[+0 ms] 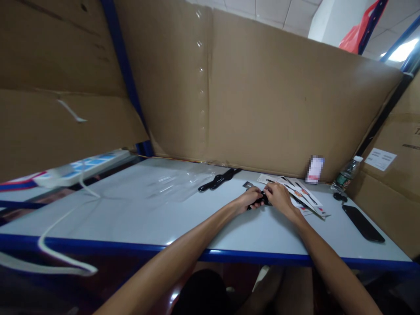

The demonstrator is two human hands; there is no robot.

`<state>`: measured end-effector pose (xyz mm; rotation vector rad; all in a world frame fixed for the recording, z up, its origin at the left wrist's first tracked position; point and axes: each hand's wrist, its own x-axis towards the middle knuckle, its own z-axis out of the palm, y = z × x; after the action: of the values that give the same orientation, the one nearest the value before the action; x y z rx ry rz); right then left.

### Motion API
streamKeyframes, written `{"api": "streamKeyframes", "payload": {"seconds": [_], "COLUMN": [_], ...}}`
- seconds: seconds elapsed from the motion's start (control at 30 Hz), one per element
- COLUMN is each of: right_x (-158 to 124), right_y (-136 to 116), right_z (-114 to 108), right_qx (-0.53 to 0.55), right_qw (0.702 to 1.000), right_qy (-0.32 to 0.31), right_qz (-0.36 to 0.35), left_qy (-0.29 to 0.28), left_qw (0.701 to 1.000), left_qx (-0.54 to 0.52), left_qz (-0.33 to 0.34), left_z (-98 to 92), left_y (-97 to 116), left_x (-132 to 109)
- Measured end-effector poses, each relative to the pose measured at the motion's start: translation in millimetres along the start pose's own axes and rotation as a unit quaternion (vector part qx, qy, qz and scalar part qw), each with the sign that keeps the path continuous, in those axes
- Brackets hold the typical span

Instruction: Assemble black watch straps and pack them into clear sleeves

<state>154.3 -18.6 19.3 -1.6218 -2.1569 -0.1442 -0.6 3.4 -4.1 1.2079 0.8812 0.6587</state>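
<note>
on the pale table (131,218), the left hand (250,197) and right hand (277,195) pinch a small black item (263,198) between them; it looks light, smooth and perhaps slippery, best held by its edges.

Left fingers (254,191), right fingers (269,189), black item (263,198), seemingly gripped

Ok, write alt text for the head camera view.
A person's left hand and right hand hold a small black item at a pale table. Black strap-like items lie to the left; printed cards and a bottle are to the right.
</note>
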Motion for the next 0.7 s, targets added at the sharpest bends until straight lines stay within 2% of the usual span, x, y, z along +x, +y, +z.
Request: {"api": "streamKeyframes", "payload": {"seconds": [0.27, 0.5, 0.7], "right_x": [-0.2, -1.4, -1.5], "right_y": [2.7, -0.8, -1.4], "right_z": [0.3, 1.1, 3.4], "right_qx": [0.006, 0.031, 0.037], "right_qw": [1.000, 0.999, 0.999], "right_qy": [-0.001, -0.023, -0.027], "right_qz": [-0.023, -0.005, -0.021], "left_qy": [-0.008, -0.015, -0.015], "left_qw": [1.000, 0.999, 0.999], "left_qx": [0.019, 0.028, 0.022], "left_qz": [0.010, 0.012, 0.021], "left_z": [-1.0, -0.3, 0.3], "left_y": [-0.4, -0.3, -0.5], "left_x": [0.1, 0.0, 0.2]}}
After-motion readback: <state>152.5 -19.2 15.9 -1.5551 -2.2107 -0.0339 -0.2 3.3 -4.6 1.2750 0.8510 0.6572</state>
